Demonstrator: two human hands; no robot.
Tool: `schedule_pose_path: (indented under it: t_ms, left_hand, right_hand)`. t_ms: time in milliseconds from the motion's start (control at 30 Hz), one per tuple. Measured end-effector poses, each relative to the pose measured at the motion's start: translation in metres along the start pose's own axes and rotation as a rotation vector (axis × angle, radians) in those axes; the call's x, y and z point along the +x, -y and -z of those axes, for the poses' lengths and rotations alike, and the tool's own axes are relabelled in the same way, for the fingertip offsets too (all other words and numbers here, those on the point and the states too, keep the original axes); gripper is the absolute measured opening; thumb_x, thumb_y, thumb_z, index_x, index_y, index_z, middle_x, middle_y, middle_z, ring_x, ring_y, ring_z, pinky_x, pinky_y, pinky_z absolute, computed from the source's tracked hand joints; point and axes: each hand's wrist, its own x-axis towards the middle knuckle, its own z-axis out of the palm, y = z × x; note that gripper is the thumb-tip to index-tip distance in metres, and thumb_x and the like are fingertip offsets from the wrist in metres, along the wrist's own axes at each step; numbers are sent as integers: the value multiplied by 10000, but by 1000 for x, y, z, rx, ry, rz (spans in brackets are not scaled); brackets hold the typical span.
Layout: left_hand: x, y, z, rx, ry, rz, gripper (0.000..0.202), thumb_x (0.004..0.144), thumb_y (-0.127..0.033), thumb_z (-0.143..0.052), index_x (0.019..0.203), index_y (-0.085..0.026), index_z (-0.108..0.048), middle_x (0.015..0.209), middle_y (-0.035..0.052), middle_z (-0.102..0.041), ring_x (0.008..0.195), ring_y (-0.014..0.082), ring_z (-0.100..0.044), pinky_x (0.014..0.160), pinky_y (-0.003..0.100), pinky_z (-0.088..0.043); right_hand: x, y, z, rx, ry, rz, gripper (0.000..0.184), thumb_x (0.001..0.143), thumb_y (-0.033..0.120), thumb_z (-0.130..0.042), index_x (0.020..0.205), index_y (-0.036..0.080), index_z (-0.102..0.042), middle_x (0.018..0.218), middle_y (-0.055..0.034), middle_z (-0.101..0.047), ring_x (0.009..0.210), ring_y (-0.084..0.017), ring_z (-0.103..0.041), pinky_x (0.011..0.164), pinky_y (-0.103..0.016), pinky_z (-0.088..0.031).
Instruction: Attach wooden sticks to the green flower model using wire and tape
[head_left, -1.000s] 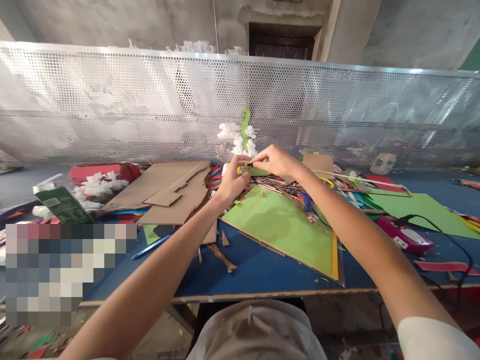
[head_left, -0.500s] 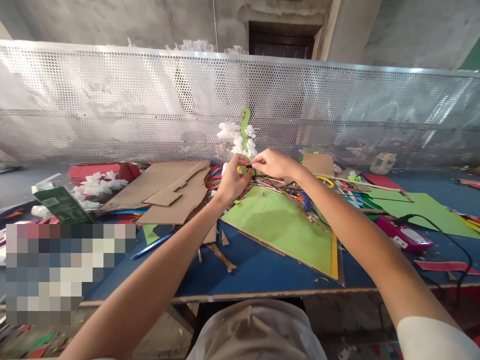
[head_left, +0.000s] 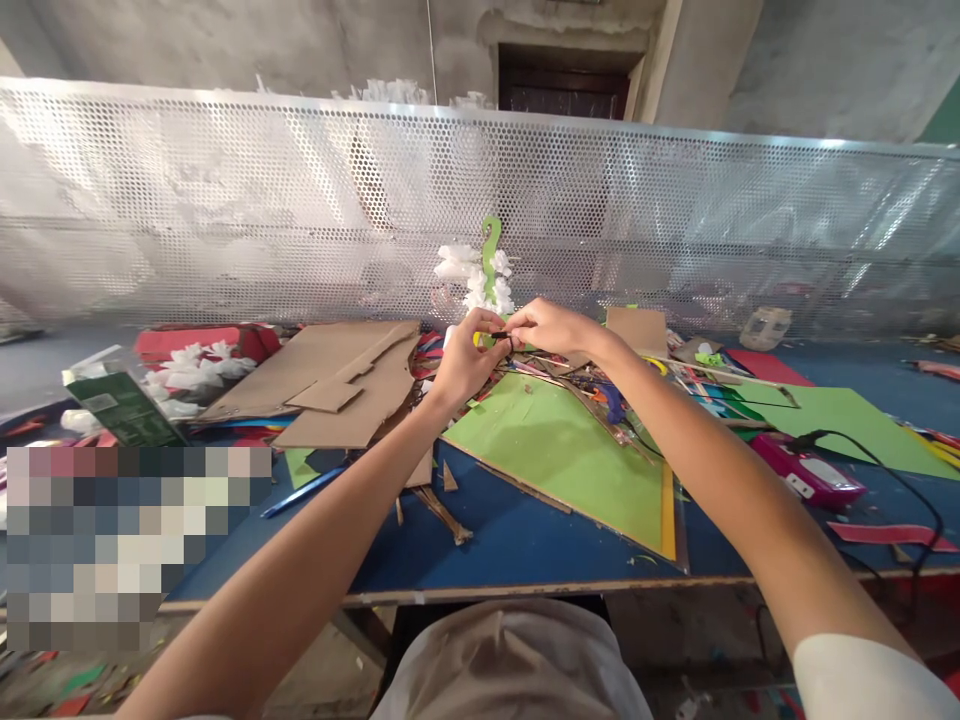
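Both arms reach out over a blue worktable (head_left: 525,545). My left hand (head_left: 469,355) and my right hand (head_left: 551,327) meet above the middle of the table, fingers pinched together on a small dark piece (head_left: 501,336) with a bit of yellow-green behind it. What that piece is I cannot make out. Just beyond the hands stands a green paper shape with white tissue flowers (head_left: 480,265). Below the hands lies a large green card sheet (head_left: 570,455).
Brown cardboard pieces (head_left: 345,385) lie at the left, with white tissue flowers (head_left: 199,365) and a green carton (head_left: 124,405) further left. A pink glue gun (head_left: 810,470) with a black cord sits at the right beside green paper (head_left: 847,415). A perforated metal screen (head_left: 225,200) backs the table.
My right hand has drawn in slightly toward the left hand, and the green strip seen between them before is now mostly hidden. The arms stay in place.
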Motion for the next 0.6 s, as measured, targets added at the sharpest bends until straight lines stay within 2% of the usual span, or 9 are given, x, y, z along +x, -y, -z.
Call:
schedule_pose_path:
  t_ms: [100,200,300,467,600]
  left_hand:
    - [1,1,0,-21,-21,20,159,831,-258,-812,883,-200,-674,919,28,-661,838,136,-602,603,177,-418]
    - [1,1,2,-130,-32,144,237,910,-388,-745,825,-185,-660,748,2,-600,541,75,-472,477,189,-327]
    - [1,-1,4,-259,-31,298,299,957,-431,-679,812,-173,-639,723,-3,-578,441,42,-401,421,187,-270]
    - [2,-4,5,-415,-56,494,208,883,-310,-754,887,-182,-590,760,-10,-595,451,32,-461,395,139,-219]
    - [3,-5,6,-523,-41,571,171,810,-117,-684,924,-174,-570,762,-1,-619,441,30,-459,369,126,-144]
  right_hand:
    - [-2,3,1,17,34,-1,179,847,93,-529,713,150,-634,647,11,-524,624,-123,-408,631,-296,-282]
    - [-4,6,3,-12,60,26,196,851,95,-517,681,165,-585,621,19,-485,613,-123,-383,630,-306,-276]
    - [-6,10,3,-29,67,45,213,868,125,-511,668,175,-561,612,19,-471,609,-124,-359,624,-317,-265]
    - [-7,12,2,-24,48,63,257,887,201,-537,631,192,-510,599,34,-371,608,-121,-307,594,-323,-220]
    - [-9,14,2,-14,38,73,298,912,215,-535,619,193,-485,609,39,-342,609,-115,-297,600,-329,-211]
